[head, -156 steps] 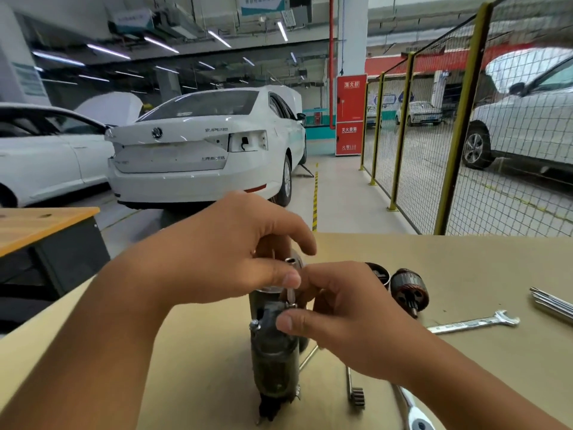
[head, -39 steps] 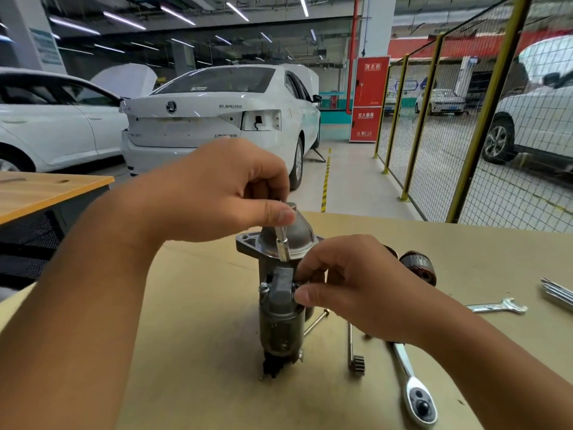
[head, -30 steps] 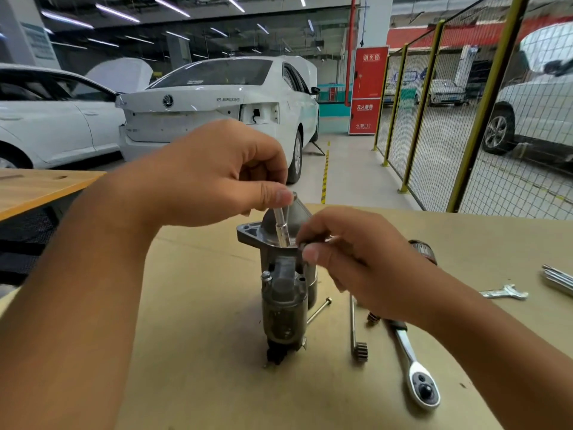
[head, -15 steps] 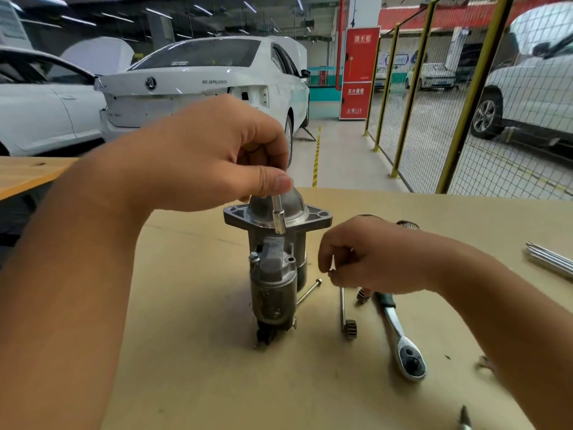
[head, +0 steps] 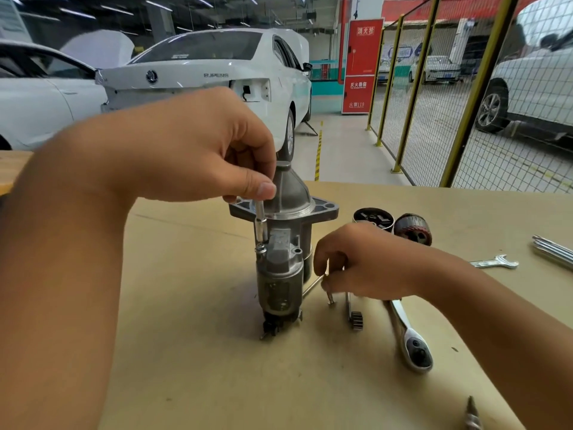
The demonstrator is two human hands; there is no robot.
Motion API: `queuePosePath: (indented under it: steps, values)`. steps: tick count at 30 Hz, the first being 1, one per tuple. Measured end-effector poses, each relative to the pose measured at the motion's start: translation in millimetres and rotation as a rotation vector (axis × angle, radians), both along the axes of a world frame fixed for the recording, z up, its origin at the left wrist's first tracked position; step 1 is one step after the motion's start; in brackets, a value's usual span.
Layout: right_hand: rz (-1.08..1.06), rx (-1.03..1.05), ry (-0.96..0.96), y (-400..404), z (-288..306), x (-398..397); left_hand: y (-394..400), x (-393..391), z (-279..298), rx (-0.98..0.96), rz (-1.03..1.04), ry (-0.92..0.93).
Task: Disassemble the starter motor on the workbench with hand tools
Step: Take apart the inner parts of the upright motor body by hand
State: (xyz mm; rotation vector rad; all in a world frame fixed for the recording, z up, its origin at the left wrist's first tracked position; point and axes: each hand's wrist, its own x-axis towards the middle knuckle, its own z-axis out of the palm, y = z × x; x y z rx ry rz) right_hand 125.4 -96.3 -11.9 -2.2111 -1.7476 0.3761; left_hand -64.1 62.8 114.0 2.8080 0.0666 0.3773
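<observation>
The grey starter motor (head: 280,268) stands upright on the tan workbench (head: 192,352), nose cone and flange at the top. My left hand (head: 186,144) pinches a slim silver socket bit (head: 259,223) that sits on a bolt head on the motor's left side. My right hand (head: 359,262) is low on the bench to the right of the motor, fingers closed on a small bolt (head: 329,294) whose head touches the bench. A long through-bolt (head: 311,287) lies under the hand.
A ratchet wrench (head: 409,339) and a small geared shaft (head: 353,315) lie right of the motor. Behind are the brush housing (head: 372,215) and armature (head: 414,229). An open-end spanner (head: 496,262) and metal rods (head: 552,251) lie far right. A yellow mesh fence (head: 465,97) stands behind the bench.
My right hand has come down from the motor's top to the bench with a small bolt. My left hand stays on the socket bit at the motor.
</observation>
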Motion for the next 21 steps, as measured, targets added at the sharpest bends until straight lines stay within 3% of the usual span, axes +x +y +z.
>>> queuePosePath:
  steps: [6,9,16,21]
  values:
    - [-0.243,0.039,-0.036,-10,17,18,1,-3,1,-0.004,0.008,0.027]
    - [-0.366,0.053,0.076,-15,21,27,-1,-3,1,-0.030,-0.012,0.058]
    - [-0.515,0.122,0.095,-26,29,47,-1,4,-1,-0.023,-0.044,0.080]
    - [-0.563,0.195,0.086,-36,39,51,5,0,-27,-0.204,-0.015,-0.109]
